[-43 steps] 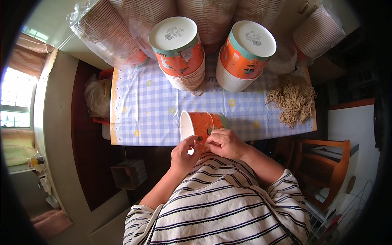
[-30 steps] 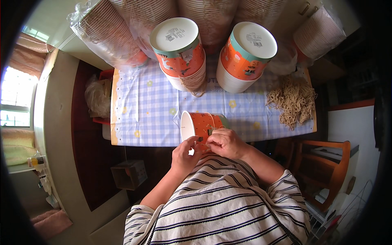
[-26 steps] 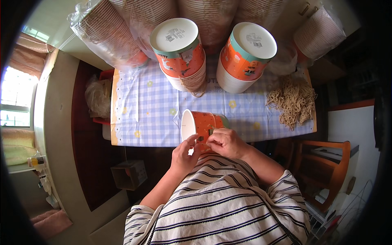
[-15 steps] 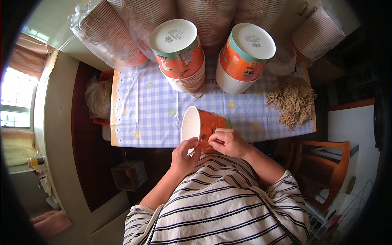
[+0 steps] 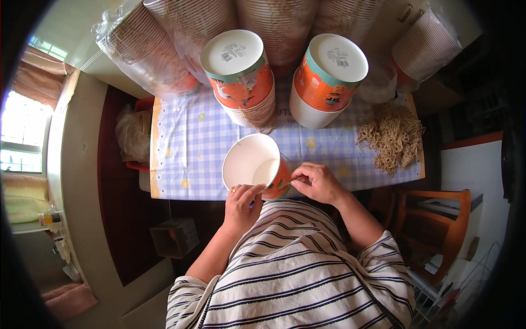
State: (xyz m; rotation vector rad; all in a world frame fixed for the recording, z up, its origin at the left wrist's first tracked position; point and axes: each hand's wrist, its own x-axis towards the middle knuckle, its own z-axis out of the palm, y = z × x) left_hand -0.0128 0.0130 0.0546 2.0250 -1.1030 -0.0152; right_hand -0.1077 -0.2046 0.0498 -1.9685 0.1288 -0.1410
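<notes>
A paper bucket (image 5: 246, 156), white inside and orange printed outside, lies tilted at the table's front edge, its mouth turned up and to the left. My left hand (image 5: 245, 204) grips its near rim, thumb and fingers closed over the edge. At the bucket's right side, my right hand (image 5: 318, 182) pinches a thin beige cord by the wall; much of the cord is hidden by the fingers. Behind stand two upside-down stacks of similar buckets, a left stack (image 5: 241, 90) with cords hanging at its side and a right stack (image 5: 327, 82).
A heap of beige cords (image 5: 392, 140) lies on the right of the blue checked tablecloth (image 5: 203, 164). Tall bagged stacks of buckets (image 5: 276, 27) line the back. A wooden chair (image 5: 430, 230) stands at right, an open cardboard box (image 5: 174, 237) below left.
The bucket has turned so its mouth faces more upward, showing its inside and bottom. My right hand has moved slightly right, and my left hand slightly left along the rim.
</notes>
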